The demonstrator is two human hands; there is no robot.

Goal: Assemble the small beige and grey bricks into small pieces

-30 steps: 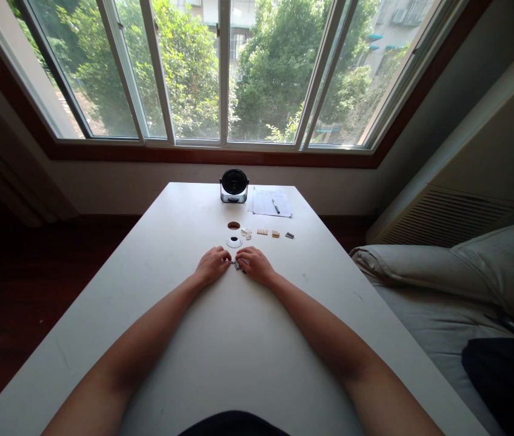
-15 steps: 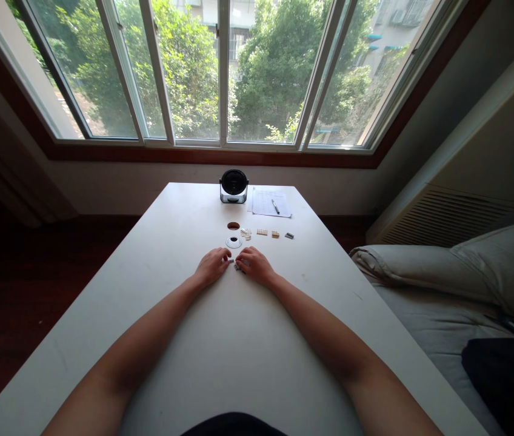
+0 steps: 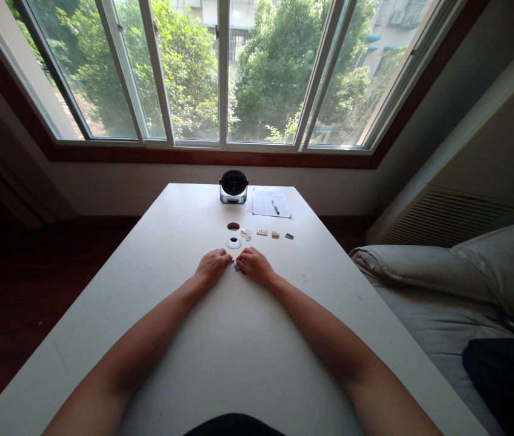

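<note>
One small dark plastic part (image 3: 239, 267) between closely set fingers

The left hand (image 3: 213, 269) and right hand (image 3: 256, 267) rest palms down on the white table (image 3: 184, 206), just beside each other. The small dark plastic part lies between them, at the inner fingers of the right hand. Both grips are narrow: the fingers curl inward and the two hands nearly touch. The part is too small to confirm whether either hand holds it or only touches it.

Farther along the table, a white ring with a dark centre (image 3: 233, 243) and a brown disc (image 3: 233, 226) lie in line. To their right, a row runs: white plastic bricks (image 3: 246, 234), a tan plate (image 3: 262, 232), a tan brick (image 3: 275, 235), a dark grey brick (image 3: 289, 236). Beyond stand a black-and-silver desk fan (image 3: 234, 186) and a paper sheet (image 3: 266, 204) bearing a pen (image 3: 276, 207).
</note>
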